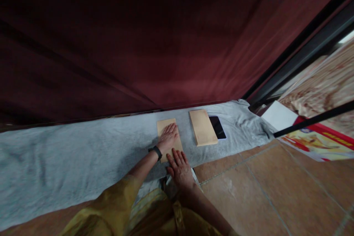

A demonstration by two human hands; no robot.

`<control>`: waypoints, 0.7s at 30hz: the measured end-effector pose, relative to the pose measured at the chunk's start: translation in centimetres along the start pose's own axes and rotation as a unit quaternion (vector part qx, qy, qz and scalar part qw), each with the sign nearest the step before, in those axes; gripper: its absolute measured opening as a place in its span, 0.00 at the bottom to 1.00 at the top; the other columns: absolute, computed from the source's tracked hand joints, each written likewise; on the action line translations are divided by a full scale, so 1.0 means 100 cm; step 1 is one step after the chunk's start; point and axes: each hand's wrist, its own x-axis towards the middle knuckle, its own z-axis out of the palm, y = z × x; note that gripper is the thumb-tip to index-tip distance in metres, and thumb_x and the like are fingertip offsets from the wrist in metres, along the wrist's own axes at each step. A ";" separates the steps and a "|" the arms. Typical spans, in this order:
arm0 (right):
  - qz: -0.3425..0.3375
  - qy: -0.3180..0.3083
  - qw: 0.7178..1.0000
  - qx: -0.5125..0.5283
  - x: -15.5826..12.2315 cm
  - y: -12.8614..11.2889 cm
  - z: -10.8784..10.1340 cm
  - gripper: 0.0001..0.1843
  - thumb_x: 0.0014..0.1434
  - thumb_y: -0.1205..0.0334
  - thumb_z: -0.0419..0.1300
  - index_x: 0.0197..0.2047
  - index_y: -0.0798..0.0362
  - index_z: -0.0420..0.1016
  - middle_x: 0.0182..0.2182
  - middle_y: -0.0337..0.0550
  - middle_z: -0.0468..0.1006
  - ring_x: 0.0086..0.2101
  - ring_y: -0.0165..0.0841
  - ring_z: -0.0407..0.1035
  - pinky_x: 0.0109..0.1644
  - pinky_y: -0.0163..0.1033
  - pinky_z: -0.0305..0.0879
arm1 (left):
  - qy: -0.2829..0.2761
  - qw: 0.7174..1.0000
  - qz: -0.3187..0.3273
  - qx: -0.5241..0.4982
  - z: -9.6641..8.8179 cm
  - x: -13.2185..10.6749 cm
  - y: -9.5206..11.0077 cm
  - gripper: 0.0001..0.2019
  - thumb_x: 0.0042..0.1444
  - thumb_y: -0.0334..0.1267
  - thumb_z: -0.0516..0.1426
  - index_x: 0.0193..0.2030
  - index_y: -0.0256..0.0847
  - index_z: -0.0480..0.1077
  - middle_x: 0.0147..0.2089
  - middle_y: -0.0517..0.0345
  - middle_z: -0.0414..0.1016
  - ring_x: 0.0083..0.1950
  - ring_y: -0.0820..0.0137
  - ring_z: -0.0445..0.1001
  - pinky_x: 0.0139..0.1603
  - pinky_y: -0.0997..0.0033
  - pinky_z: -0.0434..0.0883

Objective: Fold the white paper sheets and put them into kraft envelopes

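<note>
A tan paper envelope [163, 127] lies flat on the grey cloth in front of me. My left hand [168, 137], with a dark band on its wrist, rests palm down across the envelope's upper half, fingers stretched out. Over the envelope's lower right corner lies my right hand [179, 167], its fingers extended and slightly apart. Neither hand is wrapped round anything. To the right sits a stack of similar tan envelopes [204, 127]. A dark-screened phone [217, 127] shows partly from beneath the stack's right side.
The long grey cloth [83, 155] covers a low surface against a dark red curtain [166, 62]. Brown floor tiles [249, 191] spread at the lower right. A black metal frame [301, 51] and a red and yellow printed box [323, 140] stand on the right.
</note>
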 end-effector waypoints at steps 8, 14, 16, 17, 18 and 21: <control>-0.001 0.002 1.000 0.000 -0.002 0.002 0.005 0.30 0.72 0.59 0.50 0.73 0.59 0.56 0.70 0.53 0.62 0.69 0.41 0.55 0.74 0.52 0.53 | 0.041 0.999 0.033 0.006 0.001 -0.147 0.034 0.30 0.71 0.47 0.46 0.75 0.35 0.53 0.74 0.43 0.60 0.76 0.61 0.56 0.73 0.54 0.60; -0.001 -0.005 1.000 0.005 0.000 0.005 -0.001 0.30 0.73 0.57 0.49 0.74 0.58 0.54 0.71 0.51 0.60 0.70 0.40 0.54 0.74 0.50 0.52 | 0.044 0.997 0.039 0.046 0.007 -0.183 0.039 0.32 0.69 0.49 0.49 0.75 0.34 0.53 0.73 0.41 0.61 0.75 0.57 0.58 0.72 0.53 0.61; -0.005 -0.007 1.000 0.000 -0.001 0.006 -0.002 0.30 0.73 0.58 0.49 0.74 0.58 0.55 0.71 0.51 0.61 0.70 0.39 0.54 0.74 0.50 0.52 | 0.053 0.996 0.036 0.055 0.007 -0.179 0.040 0.32 0.69 0.49 0.49 0.75 0.34 0.54 0.73 0.41 0.62 0.75 0.57 0.58 0.72 0.52 0.61; -0.005 -0.006 1.000 -0.002 -0.002 0.007 -0.002 0.30 0.73 0.58 0.49 0.74 0.58 0.55 0.71 0.52 0.61 0.70 0.39 0.54 0.74 0.50 0.53 | 0.059 0.996 0.036 0.059 0.007 -0.178 0.041 0.32 0.69 0.49 0.48 0.75 0.33 0.54 0.73 0.41 0.62 0.75 0.57 0.58 0.72 0.52 0.61; -0.002 -0.003 1.000 -0.003 -0.004 0.009 -0.002 0.30 0.73 0.58 0.49 0.74 0.59 0.55 0.71 0.53 0.61 0.70 0.40 0.54 0.73 0.50 0.53 | 0.064 0.995 0.035 0.064 0.007 -0.177 0.042 0.32 0.69 0.49 0.48 0.74 0.33 0.54 0.73 0.41 0.62 0.75 0.57 0.58 0.73 0.53 0.61; 0.019 0.011 1.000 -0.002 -0.012 0.014 -0.005 0.30 0.73 0.57 0.50 0.74 0.59 0.55 0.70 0.54 0.62 0.70 0.40 0.55 0.73 0.52 0.54 | 0.073 0.994 0.035 0.074 0.005 -0.178 0.045 0.32 0.69 0.49 0.49 0.74 0.32 0.56 0.73 0.41 0.62 0.75 0.57 0.58 0.73 0.54 0.60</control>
